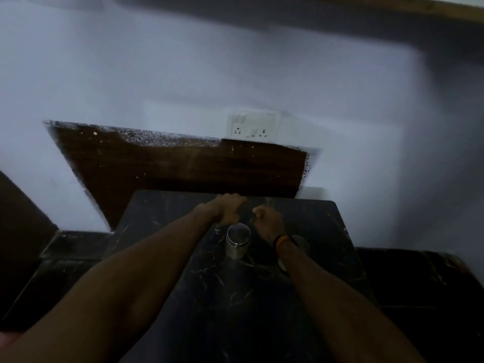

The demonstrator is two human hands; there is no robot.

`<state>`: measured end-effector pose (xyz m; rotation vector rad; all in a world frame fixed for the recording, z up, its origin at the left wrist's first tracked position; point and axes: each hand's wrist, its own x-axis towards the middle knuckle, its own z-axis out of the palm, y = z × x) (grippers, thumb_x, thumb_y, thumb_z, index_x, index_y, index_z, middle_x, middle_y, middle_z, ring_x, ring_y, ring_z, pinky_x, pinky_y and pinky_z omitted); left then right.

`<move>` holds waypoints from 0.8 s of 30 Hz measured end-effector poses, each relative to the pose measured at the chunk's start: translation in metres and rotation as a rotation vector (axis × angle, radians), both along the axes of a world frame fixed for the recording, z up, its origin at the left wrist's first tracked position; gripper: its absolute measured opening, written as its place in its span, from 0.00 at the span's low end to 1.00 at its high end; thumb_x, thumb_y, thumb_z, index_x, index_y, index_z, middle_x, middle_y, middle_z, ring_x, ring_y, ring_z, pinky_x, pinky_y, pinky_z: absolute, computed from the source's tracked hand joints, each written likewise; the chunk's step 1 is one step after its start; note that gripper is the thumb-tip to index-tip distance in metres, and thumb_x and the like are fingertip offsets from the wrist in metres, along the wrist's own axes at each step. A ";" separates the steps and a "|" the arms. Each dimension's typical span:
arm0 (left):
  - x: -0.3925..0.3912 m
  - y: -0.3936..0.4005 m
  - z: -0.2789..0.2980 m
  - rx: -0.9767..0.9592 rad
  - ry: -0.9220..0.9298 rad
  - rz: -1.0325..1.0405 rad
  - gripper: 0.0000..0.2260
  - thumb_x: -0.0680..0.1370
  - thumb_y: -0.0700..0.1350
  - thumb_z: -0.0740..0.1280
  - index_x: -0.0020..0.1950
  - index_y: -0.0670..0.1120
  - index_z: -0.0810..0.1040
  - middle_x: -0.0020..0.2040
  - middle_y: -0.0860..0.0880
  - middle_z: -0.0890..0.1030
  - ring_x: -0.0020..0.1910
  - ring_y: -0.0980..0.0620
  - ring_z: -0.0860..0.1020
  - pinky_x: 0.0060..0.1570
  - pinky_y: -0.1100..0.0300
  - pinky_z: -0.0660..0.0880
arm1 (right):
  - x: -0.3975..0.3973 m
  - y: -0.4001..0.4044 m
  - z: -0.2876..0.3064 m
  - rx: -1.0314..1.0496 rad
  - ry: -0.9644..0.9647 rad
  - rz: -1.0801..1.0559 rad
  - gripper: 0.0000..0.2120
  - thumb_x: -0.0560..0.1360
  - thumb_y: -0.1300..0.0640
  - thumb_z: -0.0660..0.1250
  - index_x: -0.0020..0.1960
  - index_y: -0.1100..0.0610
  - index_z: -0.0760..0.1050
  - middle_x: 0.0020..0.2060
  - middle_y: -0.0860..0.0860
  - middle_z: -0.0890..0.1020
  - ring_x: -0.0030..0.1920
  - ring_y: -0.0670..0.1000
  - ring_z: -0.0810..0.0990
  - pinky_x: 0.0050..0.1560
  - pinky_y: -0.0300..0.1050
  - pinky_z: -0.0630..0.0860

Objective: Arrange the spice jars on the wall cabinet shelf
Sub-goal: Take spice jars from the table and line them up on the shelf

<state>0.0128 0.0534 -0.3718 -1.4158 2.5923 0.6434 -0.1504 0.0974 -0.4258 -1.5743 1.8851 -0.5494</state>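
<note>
Steel jar (237, 244) upright on dark counter (301, 310)

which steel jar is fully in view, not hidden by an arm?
The steel jar between the two forearms; the second jar is mostly covered by the right wrist.

No legible text, label or number anywhere.

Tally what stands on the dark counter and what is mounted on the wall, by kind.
Steel jars: 2, one in the open, one mostly hidden behind the right wrist
Switch and socket plates: 1
Total: 3
</note>
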 end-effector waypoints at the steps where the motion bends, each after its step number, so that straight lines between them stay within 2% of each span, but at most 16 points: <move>1: 0.003 0.003 -0.009 0.034 0.004 0.010 0.24 0.78 0.51 0.69 0.73 0.48 0.70 0.70 0.44 0.73 0.68 0.43 0.73 0.67 0.43 0.70 | 0.005 0.003 -0.006 0.030 0.003 0.017 0.18 0.77 0.60 0.69 0.66 0.60 0.77 0.63 0.57 0.80 0.65 0.58 0.78 0.62 0.45 0.71; 3: 0.011 0.011 -0.024 0.092 0.020 0.041 0.23 0.78 0.53 0.68 0.72 0.48 0.70 0.68 0.45 0.74 0.67 0.44 0.74 0.66 0.43 0.72 | 0.016 0.009 -0.019 0.071 0.004 0.036 0.23 0.77 0.59 0.70 0.70 0.60 0.73 0.66 0.59 0.78 0.67 0.59 0.75 0.66 0.48 0.72; 5: 0.018 0.017 -0.039 0.135 0.052 0.057 0.22 0.78 0.51 0.68 0.71 0.49 0.71 0.67 0.46 0.74 0.66 0.45 0.74 0.65 0.45 0.73 | 0.027 0.013 -0.033 0.080 0.044 0.055 0.25 0.77 0.57 0.70 0.72 0.59 0.71 0.67 0.59 0.76 0.70 0.59 0.71 0.70 0.52 0.70; 9: 0.026 0.023 -0.059 0.223 0.083 0.119 0.25 0.78 0.47 0.68 0.74 0.49 0.67 0.71 0.45 0.72 0.68 0.45 0.72 0.64 0.52 0.68 | 0.041 0.015 -0.051 0.142 0.105 0.096 0.37 0.75 0.52 0.73 0.80 0.53 0.60 0.75 0.59 0.65 0.73 0.61 0.67 0.73 0.57 0.69; 13: 0.033 0.028 -0.077 0.255 0.063 0.168 0.26 0.78 0.45 0.68 0.75 0.48 0.65 0.72 0.44 0.71 0.70 0.44 0.71 0.64 0.53 0.67 | 0.047 0.011 -0.064 0.178 0.134 0.148 0.41 0.74 0.48 0.74 0.81 0.49 0.57 0.78 0.58 0.57 0.76 0.64 0.62 0.73 0.63 0.67; 16: 0.039 0.033 -0.087 0.283 0.055 0.195 0.29 0.78 0.43 0.68 0.77 0.48 0.63 0.73 0.44 0.69 0.71 0.43 0.70 0.68 0.49 0.68 | 0.051 0.008 -0.072 0.195 0.163 0.164 0.41 0.74 0.49 0.75 0.81 0.48 0.56 0.78 0.58 0.56 0.75 0.65 0.62 0.72 0.64 0.69; 20: 0.049 0.037 -0.096 0.331 0.074 0.240 0.30 0.78 0.43 0.67 0.78 0.48 0.60 0.74 0.43 0.69 0.70 0.43 0.70 0.67 0.49 0.69 | 0.056 0.003 -0.077 0.183 0.159 0.109 0.39 0.74 0.50 0.75 0.79 0.47 0.60 0.75 0.59 0.59 0.73 0.64 0.65 0.69 0.61 0.72; 24: 0.056 0.040 -0.103 0.368 0.061 0.258 0.35 0.78 0.44 0.66 0.81 0.48 0.53 0.75 0.42 0.67 0.71 0.42 0.70 0.66 0.50 0.69 | 0.060 0.000 -0.078 0.173 0.141 0.061 0.37 0.72 0.51 0.77 0.76 0.46 0.63 0.72 0.59 0.64 0.70 0.65 0.69 0.66 0.58 0.74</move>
